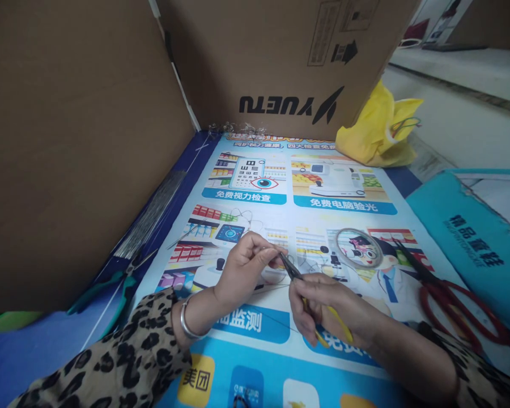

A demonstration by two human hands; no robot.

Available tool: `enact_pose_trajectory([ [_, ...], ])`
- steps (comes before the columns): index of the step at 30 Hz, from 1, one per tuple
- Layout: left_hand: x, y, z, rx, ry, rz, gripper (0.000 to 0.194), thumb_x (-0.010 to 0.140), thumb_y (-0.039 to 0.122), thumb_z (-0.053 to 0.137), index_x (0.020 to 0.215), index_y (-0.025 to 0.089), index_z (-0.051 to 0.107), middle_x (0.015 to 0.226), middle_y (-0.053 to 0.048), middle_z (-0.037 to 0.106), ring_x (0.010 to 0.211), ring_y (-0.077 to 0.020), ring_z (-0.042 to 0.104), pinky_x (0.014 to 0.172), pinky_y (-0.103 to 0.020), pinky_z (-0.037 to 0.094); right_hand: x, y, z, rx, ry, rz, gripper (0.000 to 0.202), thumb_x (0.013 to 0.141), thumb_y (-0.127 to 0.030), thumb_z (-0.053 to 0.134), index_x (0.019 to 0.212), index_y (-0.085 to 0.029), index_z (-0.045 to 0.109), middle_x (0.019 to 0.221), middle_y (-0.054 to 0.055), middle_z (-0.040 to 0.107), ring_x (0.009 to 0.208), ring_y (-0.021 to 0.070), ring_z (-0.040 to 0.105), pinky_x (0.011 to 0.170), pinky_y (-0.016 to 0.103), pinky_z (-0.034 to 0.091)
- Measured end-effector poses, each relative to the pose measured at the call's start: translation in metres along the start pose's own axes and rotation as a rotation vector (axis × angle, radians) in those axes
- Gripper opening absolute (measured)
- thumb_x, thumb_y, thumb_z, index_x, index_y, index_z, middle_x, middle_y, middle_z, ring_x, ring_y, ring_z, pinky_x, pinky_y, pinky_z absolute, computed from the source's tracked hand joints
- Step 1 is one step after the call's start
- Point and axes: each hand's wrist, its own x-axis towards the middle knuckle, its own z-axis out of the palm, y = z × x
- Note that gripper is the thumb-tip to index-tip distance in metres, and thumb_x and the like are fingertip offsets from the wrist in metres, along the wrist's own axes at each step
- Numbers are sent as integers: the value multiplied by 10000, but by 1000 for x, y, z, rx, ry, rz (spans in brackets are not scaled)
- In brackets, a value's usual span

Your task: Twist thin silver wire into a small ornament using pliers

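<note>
My left hand (246, 269) is closed in a pinch, thumb against forefinger, on the end of a thin wire. My right hand (323, 309) is wrapped around needle-nose pliers (290, 267) with yellow handles. The dark jaws meet the wire right at my left fingertips; how firmly they grip cannot be seen. Fine lengths of bent wire (242, 216) lie on the printed poster (289, 226) behind and around both hands. To the right, a round coil of wire (359, 265) rests on the poster.
Red-handled scissors (463, 311) lie at the right, beside a teal shoebox (467, 232). Teal-handled pliers (125, 280) and a bundle of straight wires (153, 215) are at the left. Cardboard panels (276, 56) wall off the back and left. A yellow bag (369, 136) stands back right.
</note>
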Motion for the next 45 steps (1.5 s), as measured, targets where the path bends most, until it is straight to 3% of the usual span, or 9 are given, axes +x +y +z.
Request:
enact_pose_trajectory([
  [9,0,2,0,28,-7,-1,122,812,215,574,768,164,472,826,-44,703,663,-104,626,655,-248,496,0,0,3,-33,44,1,365,832,-451,487,635,-146,525,444,-27,482,351,87,453,375,212,334],
  [21,0,2,0,91,-13,10,128,832,218,544,770,170,444,737,-23,680,647,-100,599,649,-250,478,2,4,-3,-312,184,17,358,814,-481,511,667,-155,524,406,-48,472,342,73,426,367,193,306],
  [34,0,5,-2,124,-50,-66,166,808,270,570,763,169,446,684,-9,648,562,-94,588,568,-228,473,-5,-9,2,-692,304,70,359,816,-499,484,690,-165,525,457,-45,454,403,71,417,412,202,318],
  [41,-1,5,-1,168,-35,-37,154,821,261,558,775,168,444,702,-15,653,601,-102,601,598,-237,478,-7,-12,-1,-629,224,66,373,819,-500,485,692,-155,542,467,-42,478,397,66,432,419,201,333],
  [45,-1,3,-1,146,-30,11,139,825,232,557,769,173,444,731,-22,672,640,-106,609,648,-252,489,-4,-6,-1,-451,207,57,364,814,-500,496,706,-155,536,480,-37,511,415,80,486,434,205,359],
])
